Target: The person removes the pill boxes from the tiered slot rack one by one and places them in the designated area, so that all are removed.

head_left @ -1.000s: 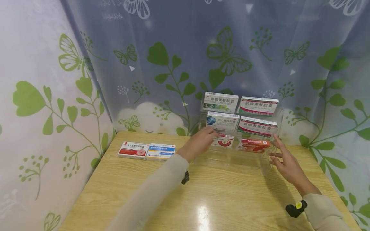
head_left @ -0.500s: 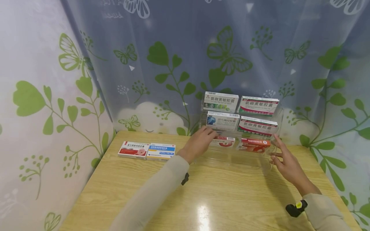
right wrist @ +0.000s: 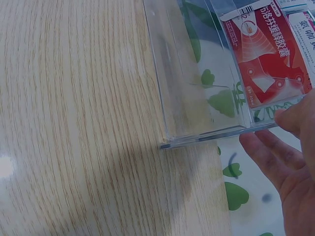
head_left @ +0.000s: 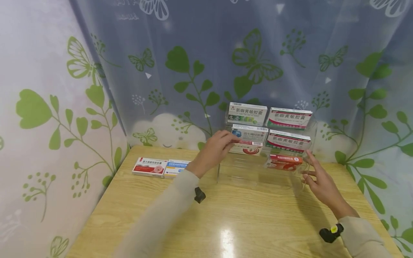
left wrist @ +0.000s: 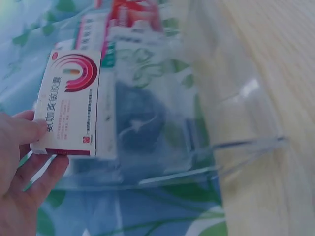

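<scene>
My left hand (head_left: 215,147) holds a white medicine box with a red swirl (head_left: 246,148) by its end, lifted above the lowest step of a clear acrylic tiered rack (head_left: 258,177). In the left wrist view the fingers (left wrist: 22,142) pinch that box (left wrist: 71,105) at its edge. My right hand (head_left: 317,179) stays with straight fingers against the rack's right side, and in the right wrist view its fingers (right wrist: 275,162) touch the rack wall (right wrist: 206,132). A red box (head_left: 284,162) lies on the lowest step.
Several boxes stand on the rack's upper steps (head_left: 287,118). A red-and-white box (head_left: 149,167) and a blue-and-white box (head_left: 174,168) lie on the wooden table (head_left: 226,222) at left. Leaf-print curtains (head_left: 193,71) close in behind and at both sides.
My left hand has lifted the red-swirl box up and slightly left, off the lowest step. The right hand has stayed still.
</scene>
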Demonstrator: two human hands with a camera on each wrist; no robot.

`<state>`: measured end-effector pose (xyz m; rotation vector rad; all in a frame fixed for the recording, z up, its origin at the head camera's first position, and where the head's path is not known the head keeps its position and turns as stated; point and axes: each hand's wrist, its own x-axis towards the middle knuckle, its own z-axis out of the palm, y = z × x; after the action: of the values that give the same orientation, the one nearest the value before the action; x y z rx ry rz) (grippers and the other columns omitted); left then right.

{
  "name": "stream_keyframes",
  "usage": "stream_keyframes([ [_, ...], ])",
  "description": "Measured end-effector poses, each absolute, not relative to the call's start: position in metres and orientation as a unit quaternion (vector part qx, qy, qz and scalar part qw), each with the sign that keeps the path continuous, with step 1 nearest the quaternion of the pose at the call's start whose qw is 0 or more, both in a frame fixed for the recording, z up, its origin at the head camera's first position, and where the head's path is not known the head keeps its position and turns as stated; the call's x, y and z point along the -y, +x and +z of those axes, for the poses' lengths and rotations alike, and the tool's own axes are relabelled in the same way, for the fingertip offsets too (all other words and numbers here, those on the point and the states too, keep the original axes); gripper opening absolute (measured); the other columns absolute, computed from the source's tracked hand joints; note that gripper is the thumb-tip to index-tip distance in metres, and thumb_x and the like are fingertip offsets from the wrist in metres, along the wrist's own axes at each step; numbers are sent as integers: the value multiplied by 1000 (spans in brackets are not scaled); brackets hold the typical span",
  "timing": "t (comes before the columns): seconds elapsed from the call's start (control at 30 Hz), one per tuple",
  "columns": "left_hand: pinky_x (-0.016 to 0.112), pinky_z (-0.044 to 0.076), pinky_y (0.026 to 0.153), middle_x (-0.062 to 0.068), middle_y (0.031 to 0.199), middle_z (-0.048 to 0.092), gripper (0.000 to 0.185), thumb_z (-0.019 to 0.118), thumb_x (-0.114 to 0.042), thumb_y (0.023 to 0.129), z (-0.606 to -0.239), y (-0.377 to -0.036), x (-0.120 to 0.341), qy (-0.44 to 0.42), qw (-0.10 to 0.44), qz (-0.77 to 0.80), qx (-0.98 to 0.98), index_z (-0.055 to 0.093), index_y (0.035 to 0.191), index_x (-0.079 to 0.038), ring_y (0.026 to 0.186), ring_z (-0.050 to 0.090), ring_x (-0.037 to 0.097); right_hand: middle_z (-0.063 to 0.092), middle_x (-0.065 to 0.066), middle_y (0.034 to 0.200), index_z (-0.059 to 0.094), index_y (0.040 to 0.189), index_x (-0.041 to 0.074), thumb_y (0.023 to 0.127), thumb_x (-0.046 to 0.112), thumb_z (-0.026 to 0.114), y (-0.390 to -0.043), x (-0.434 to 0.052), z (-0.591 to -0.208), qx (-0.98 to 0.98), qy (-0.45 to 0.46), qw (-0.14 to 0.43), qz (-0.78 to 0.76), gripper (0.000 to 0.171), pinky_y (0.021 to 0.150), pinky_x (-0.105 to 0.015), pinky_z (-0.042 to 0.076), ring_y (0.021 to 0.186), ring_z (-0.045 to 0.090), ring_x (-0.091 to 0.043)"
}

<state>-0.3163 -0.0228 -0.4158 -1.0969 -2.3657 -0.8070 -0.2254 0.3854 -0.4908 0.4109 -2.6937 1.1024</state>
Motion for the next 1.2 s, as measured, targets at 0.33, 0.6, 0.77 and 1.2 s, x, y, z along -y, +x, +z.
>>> stream_keyframes([
  [0.33, 36, 64, 96, 4, 127, 74, 24, 68, -16, 110, -390, -320, 110, -331, 145, -348, 865, 76, 131, -15, 115, 72, 21, 35, -41, 165, -3, 177, 24, 105, -16, 53, -227, -387, -490, 913, 141, 101, 369, 99, 78, -10, 59, 121, 62, -66],
  [0.6, 53, 64, 99, 11, 133, 73, 24, 66, -14, 110, -408, -318, 210, -264, 101, -367, 886, 76, 132, -11, 125, 69, 31, 35, -42, 165, -3, 177, 24, 105, -15, 53, -226, -386, -491, 915, 137, 99, 367, 99, 78, -9, 58, 120, 62, -68],
  [0.77, 59, 62, 99, 14, 137, 73, 25, 66, -16, 111, -431, -316, 267, -222, 101, -332, 911, 76, 134, -11, 125, 69, 37, 35, -41, 165, -4, 177, 25, 106, -15, 53, -225, -386, -489, 916, 134, 96, 366, 100, 78, -10, 58, 121, 61, -68],
  [1.2, 52, 65, 88, 26, 133, 72, 24, 64, -11, 111, -473, -301, 341, -169, -24, -314, 934, 76, 131, -6, 115, 72, 41, 36, -41, 165, -3, 177, 25, 105, -15, 55, -226, -385, -490, 919, 135, 103, 357, 101, 77, -18, 63, 120, 62, -68],
])
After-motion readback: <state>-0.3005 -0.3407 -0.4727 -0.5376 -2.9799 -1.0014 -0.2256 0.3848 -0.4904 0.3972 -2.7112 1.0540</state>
